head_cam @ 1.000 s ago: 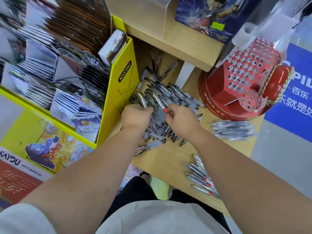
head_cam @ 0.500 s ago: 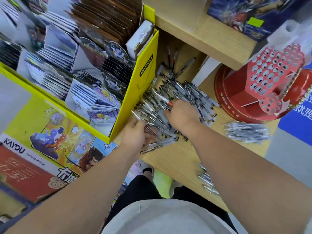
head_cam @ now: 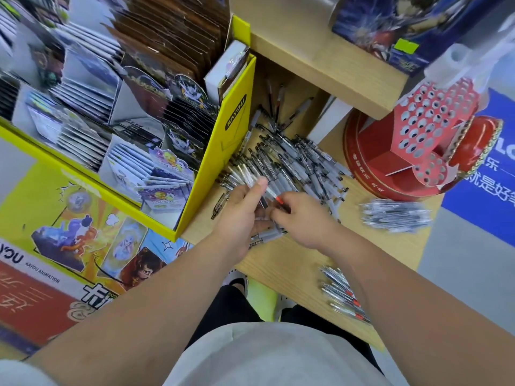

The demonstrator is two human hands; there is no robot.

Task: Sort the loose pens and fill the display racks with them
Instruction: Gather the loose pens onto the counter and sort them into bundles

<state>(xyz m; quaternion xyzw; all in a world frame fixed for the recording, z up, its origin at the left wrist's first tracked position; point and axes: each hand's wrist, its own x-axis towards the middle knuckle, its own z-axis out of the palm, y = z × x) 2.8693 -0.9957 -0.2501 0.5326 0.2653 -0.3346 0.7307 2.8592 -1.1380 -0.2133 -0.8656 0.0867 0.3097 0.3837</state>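
Stands over a loose heap of pens (head_cam: 292,162) on the table (head_cam: 278,263), pushed up against the yellow display box (head_cam: 231,140). Grips a small fan of them in the left hand (head_cam: 239,218), thumb pressed across the barrels and fingers curled beneath. Pinches what looks like a red-tipped pen (head_cam: 279,201) with the right hand (head_cam: 303,221), fingers bunched together at its end.

Has set two sorted lots apart from the heap: a clear bundle (head_cam: 395,215) near the red rack (head_cam: 426,129), and a red-marked row (head_cam: 342,293) at the table's near edge. Shows no pens in the rack holes so far.

Probably light, stiff and smooth, so apt to roll and slide over one another. Hardly fragile, save perhaps clips and tips. Best taken mid-barrel or on the grey grip sleeve, between thumb and two fingers. Best lifted straight out rather than dragged, lest the neighbours scatter.
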